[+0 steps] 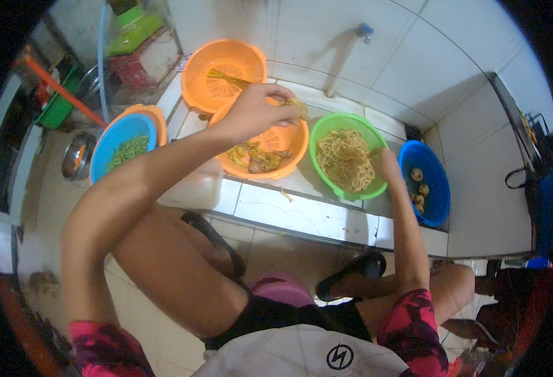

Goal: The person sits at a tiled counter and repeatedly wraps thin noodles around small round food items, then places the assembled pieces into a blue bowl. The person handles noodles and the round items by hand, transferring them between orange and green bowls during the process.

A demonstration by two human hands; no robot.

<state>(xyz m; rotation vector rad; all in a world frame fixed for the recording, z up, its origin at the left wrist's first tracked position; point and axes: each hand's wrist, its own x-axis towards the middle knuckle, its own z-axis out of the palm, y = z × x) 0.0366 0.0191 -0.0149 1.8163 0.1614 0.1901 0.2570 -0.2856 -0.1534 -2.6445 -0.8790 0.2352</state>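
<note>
My left hand (pixel 264 113) is over the middle orange colander (pixel 300 147), its fingers closed on a yellowish piece of food (pixel 299 110). In that colander lie more yellowish food pieces and a brown chunk (pixel 262 162) that looks like meat. My right hand (pixel 386 166) is at the right rim of the green colander (pixel 336 188). Its fingertips are pinched together at the edge of the noodles (pixel 345 160); what they hold, if anything, I cannot make out. The noodles fill much of the green colander.
Thin yellow sticks (pixel 226 77) lie in the far orange colander (pixel 195 72). A blue basin (pixel 438 188) with several food pieces stands right. At left, a light-blue basin (pixel 104 147) holds green vegetables. A tap (pixel 364 31) juts from the tiled wall. A noodle scrap (pixel 286 195) lies on the ledge.
</note>
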